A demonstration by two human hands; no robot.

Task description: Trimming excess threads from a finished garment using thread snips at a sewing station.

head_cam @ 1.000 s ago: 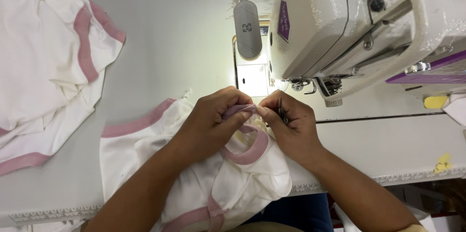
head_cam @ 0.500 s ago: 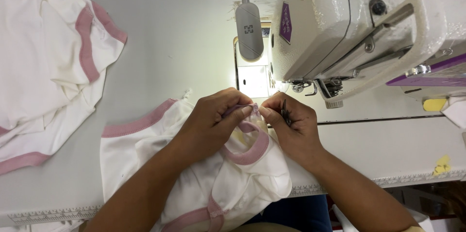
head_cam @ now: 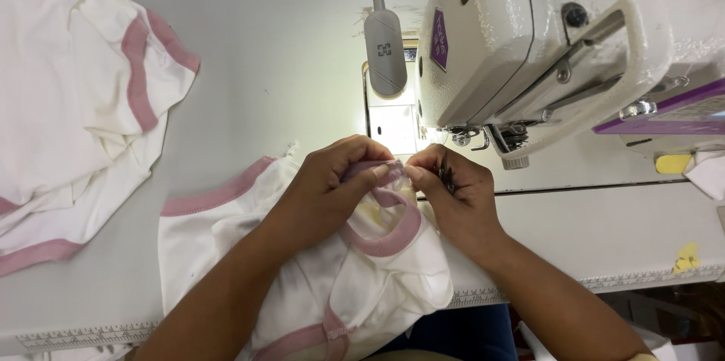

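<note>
Seen from above by a head-worn camera, two bare forearms come up from the bottom edge and meet over a white garment with pink trim (head_cam: 317,285) that lies bunched on a pale grey worktable (head_cam: 287,74) right in front of the person. The left hand (head_cam: 332,187) curls over the cloth from the left, thumb and fingers closed in a pinch on the pink ribbed neckband (head_cam: 393,225). The right hand (head_cam: 453,195) comes in from the right, its fingertips pinching the same band so that the two hands nearly touch; it also seems to hold a small dark tool against the palm, too hidden to name. The pinched stretch of band runs left to right between the fingertips, with the rest of the neckband looping down toward the person. Both hands are equally close to it, and the body of the garment trails down and leftward, partly hanging over the table's ruled front edge. Just beyond the fingertips sits the bright needle plate of a cream industrial sewing machine (head_cam: 529,36), whose head fills the upper right; the presser foot area (head_cam: 468,134) lies slightly up and to the right of the pinch, nearer the right hand. A grey lamp on a blue stalk (head_cam: 385,44) hangs left of the machine head. Farther off, at the left edge, lies a pile of similar white and pink garments (head_cam: 75,104).
</note>
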